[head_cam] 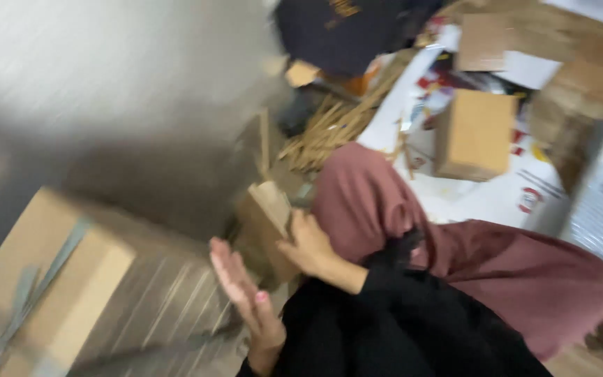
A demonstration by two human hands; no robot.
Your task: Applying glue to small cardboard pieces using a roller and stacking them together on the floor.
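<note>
Cardboard piece (268, 222) upright, slightly tilted left

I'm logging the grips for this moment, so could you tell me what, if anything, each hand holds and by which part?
The right hand grips a small brown cardboard piece at its right edge. The left hand is open and holds nothing.

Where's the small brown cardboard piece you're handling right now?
In the head view, the small cardboard piece sits just left of centre, gripped by the right hand, right of the large taped box, below the wooden sticks.
</note>
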